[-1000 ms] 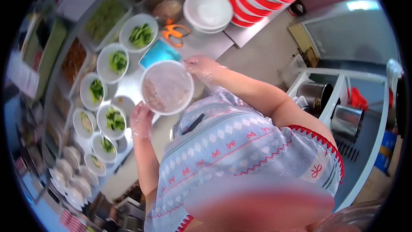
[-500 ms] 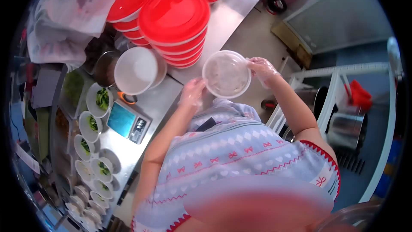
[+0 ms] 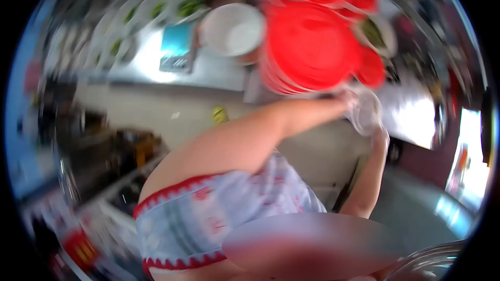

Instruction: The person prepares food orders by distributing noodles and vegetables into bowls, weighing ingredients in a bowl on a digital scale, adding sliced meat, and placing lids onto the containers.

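Note:
My left hand (image 3: 346,99), in a thin clear glove, is closed on one side of a round translucent plastic bowl (image 3: 367,113). On the bowl's other side my right hand (image 3: 382,135) grips the rim, also gloved and smeared by motion. The bowl is held in the air, tilted, by the front edge of the counter. Just beyond my left hand stands a tall stack of tubs with red lids (image 3: 312,47). What the bowl contains, if anything, is too blurred to tell.
A smaller red lid (image 3: 371,67) and a bowl of greens (image 3: 376,34) stand behind the stack. Left of it are a white tub (image 3: 233,28), a scale with a blue top (image 3: 177,40) and several white bowls with greens (image 3: 190,6). A yellow object (image 3: 219,115) lies on the floor.
The view has swung round, and both hands have carried the bowl past the red-lidded stack toward the counter's other end. The bowl is now tilted more steeply. Both hands keep hold of it.

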Demonstrator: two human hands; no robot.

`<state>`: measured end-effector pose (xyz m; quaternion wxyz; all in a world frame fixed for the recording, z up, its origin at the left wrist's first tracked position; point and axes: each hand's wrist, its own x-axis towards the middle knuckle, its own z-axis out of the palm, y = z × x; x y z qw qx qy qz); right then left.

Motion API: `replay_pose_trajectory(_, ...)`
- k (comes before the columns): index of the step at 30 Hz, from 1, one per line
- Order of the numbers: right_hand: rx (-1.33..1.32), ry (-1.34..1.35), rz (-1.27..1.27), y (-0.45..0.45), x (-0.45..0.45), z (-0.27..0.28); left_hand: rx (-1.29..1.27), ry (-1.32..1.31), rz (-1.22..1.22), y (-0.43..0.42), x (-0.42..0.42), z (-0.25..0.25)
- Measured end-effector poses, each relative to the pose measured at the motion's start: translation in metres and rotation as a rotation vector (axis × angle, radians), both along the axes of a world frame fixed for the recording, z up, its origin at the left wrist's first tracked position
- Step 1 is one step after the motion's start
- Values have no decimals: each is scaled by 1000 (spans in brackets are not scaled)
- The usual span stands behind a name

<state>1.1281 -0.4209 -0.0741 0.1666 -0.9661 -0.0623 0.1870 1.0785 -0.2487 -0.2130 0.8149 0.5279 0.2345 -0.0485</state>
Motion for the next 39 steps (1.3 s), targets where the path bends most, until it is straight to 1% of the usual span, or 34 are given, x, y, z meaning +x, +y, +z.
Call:
replay_pose_trajectory(1,-61,-40,54,-8,5,-10,165,52,-55,12,-18,57)
replay_pose_trajectory(3,-191,-132,111,-34,-3,-26,202,-189,-40,-2,-19,48)
replay_pose_trajectory(4,-250,-179,135,-48,-6,-38,205,-248,-93,-2,-29,54)
replay_pose_trajectory(7,-435,-323,216,-89,-20,-65,138,-297,-378,31,-99,69)
replay_pose_trajectory(9,-535,-440,331,-122,-23,-87,64,-313,-572,68,-160,83)
replay_pose_trajectory(11,-586,-579,488,-133,-33,-104,-91,-290,-585,135,-246,102)
replay_pose_trajectory(12,-529,-570,524,-121,-52,-109,-119,-185,-554,169,-290,120)
replay_pose_trajectory(13,-425,-530,571,-100,-76,-114,-170,-19,-387,197,-338,143)
replay_pose_trajectory(14,-296,-445,624,-71,-108,-115,-157,15,-218,214,-382,134)
replay_pose_trajectory(15,-149,-345,692,-35,-140,-112,-57,90,-98,232,-423,125)
replay_pose_trajectory(16,-16,-239,766,3,-170,-107,-107,239,185,240,-464,113)
replay_pose_trajectory(18,201,-54,941,84,-218,-93,19,446,494,262,-530,140)
replay_pose_trajectory(19,285,-7,1040,126,-237,-82,231,334,611,263,-567,119)
replay_pose_trajectory(20,358,23,1122,172,-252,-68,335,266,664,269,-595,105)
replay_pose_trajectory(21,328,225,1137,222,-267,-39,444,202,714,274,-622,92)
replay_pose_trajectory(22,306,335,1002,272,-293,-10,85,181,982,278,-642,89)
replay_pose_trajectory(23,294,442,862,318,-321,3,-285,161,1222,287,-660,88)
replay_pose_trajectory(24,386,471,859,350,-333,-8,-288,157,1202,299,-675,88)
replay_pose_trajectory(25,471,503,846,374,-347,-17,-339,189,1265,309,-692,90)
replay_pose_trajectory(26,490,439,894,404,-374,-13,-387,224,1327,319,-713,92)
replay_pose_trajectory(27,502,372,930,430,-399,-2,-287,244,1321,329,-733,103)
replay_pose_trajectory(28,549,558,801,454,-423,6,-187,255,1299,344,-751,111)
replay_pose_trajectory(29,608,730,650,473,-442,9,-170,324,1363,357,-769,108)
replay_pose_trajectory(30,542,682,669,487,-455,-8,-205,356,1342,371,-788,111)
replay_pose_trajectory(31,471,635,704,497,-460,-23,-179,283,1331,381,-801,120)
replay_pose_trajectory(32,461,622,695,493,-461,-21,-294,221,1336,392,-817,114)
replay_pose_trajectory(33,469,528,736,508,-469,-19,-396,139,1420,391,-842,102)
replay_pose_trajectory(34,485,454,802,521,-482,-18,-92,198,1354,385,-856,84)
replay_pose_trajectory(35,523,586,730,540,-498,-13,485,412,1064,379,-863,98)
replay_pose_trajectory(36,556,710,647,558,-513,-6,1073,686,831,374,-869,114)
replay_pose_trajectory(37,568,800,629,566,-523,-6,928,682,995,355,-872,110)
replay_pose_trajectory(39,531,925,691,579,-540,-15,229,439,1511,333,-852,120)
